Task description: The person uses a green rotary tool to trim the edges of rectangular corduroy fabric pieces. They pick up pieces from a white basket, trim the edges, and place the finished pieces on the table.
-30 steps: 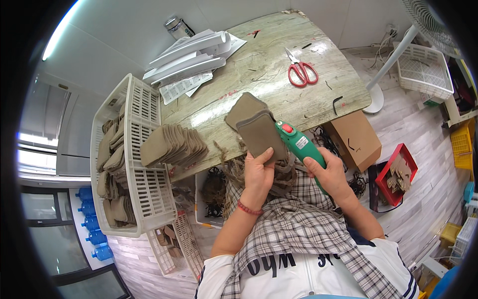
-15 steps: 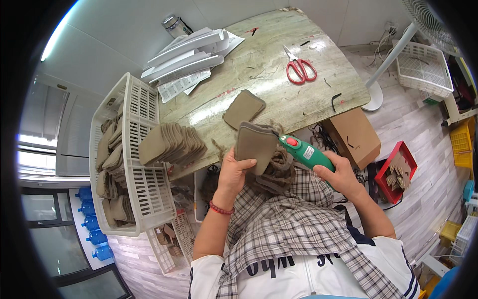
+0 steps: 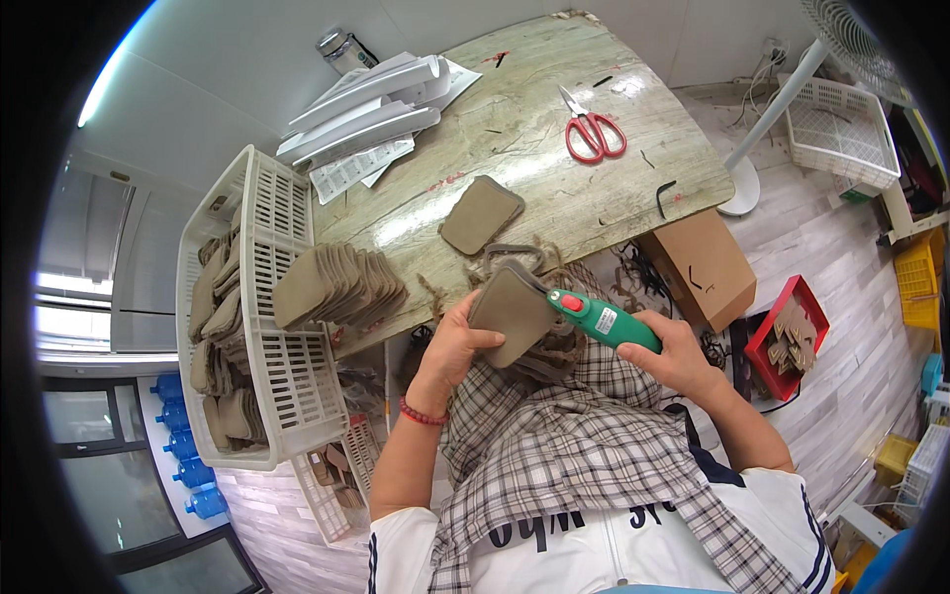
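Between thumb and fingers, my left hand (image 3: 450, 345) grips the lower left side of a brown rounded pad (image 3: 513, 315). My right hand (image 3: 675, 351) is wrapped round a green handheld electric cutter (image 3: 606, 321) with a red switch. The cutter's head touches the pad's right edge, near its upper corner. A thin trimmed strip (image 3: 515, 255) loops above the pad's top edge; whether it is still joined cannot be seen. Heaped trimmings (image 3: 554, 358) lie below the pad, over the plaid apron. Another brown pad (image 3: 481, 215) or small stack lies on the table just beyond.
A fanned row of pads (image 3: 336, 287) stands on the table by a white basket (image 3: 282, 198) holding more pads. Red-handled scissors (image 3: 595, 137) and papers (image 3: 376, 114) lie farther back. A cardboard box (image 3: 701, 269), a red tray (image 3: 792, 342) and a fan (image 3: 807, 89) stand right.
The held pad has tilted and come slightly lower toward me. The cutter has turned flatter along the pad's right edge, and the trimmed strip now loops out above the pad.
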`<move>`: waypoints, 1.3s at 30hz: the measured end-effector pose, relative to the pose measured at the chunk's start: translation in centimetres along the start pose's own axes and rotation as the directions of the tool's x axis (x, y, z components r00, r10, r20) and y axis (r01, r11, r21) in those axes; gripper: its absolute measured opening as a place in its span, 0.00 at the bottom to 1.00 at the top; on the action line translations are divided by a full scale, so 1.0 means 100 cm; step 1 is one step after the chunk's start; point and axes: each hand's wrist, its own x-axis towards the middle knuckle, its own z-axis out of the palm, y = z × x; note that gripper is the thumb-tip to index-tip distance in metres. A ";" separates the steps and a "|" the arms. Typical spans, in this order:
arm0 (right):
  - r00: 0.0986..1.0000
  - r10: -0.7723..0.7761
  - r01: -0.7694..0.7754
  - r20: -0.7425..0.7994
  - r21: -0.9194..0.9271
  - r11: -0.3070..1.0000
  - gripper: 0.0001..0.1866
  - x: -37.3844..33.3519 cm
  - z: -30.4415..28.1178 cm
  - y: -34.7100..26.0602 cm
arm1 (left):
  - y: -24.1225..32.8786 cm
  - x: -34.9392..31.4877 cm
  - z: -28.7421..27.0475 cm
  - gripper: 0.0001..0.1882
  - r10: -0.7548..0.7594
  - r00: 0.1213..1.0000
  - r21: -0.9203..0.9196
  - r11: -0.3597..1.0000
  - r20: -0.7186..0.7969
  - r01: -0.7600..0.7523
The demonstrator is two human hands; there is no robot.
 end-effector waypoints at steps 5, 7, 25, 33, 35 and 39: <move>0.999 0.027 -0.026 -0.022 0.062 0.998 0.23 0.001 0.008 0.000 | -0.003 0.000 0.008 0.33 -0.030 1.000 0.024 0.999 0.005 0.030; 0.998 0.059 -0.059 -0.007 0.079 0.995 0.22 0.002 0.009 -0.006 | -0.004 0.000 0.009 0.33 -0.041 0.999 0.032 0.999 0.005 0.041; 0.964 0.136 -0.189 0.230 0.226 0.956 0.21 0.002 -0.001 0.007 | 0.024 -0.006 -0.023 0.19 -0.174 0.978 0.470 0.877 0.117 0.100; 0.950 0.146 -0.202 0.275 0.188 0.961 0.19 0.002 -0.003 0.005 | 0.014 -0.009 -0.037 0.10 0.081 0.993 0.161 0.985 -0.086 -0.066; 0.953 0.131 -0.184 0.274 0.181 0.966 0.20 0.001 -0.001 0.007 | 0.011 -0.009 -0.035 0.09 0.091 0.991 0.071 0.994 -0.102 -0.084; 0.967 0.110 -0.143 0.229 0.135 0.980 0.23 0.000 0.001 0.005 | 0.005 -0.009 -0.030 0.07 0.154 0.979 0.076 0.986 -0.136 -0.145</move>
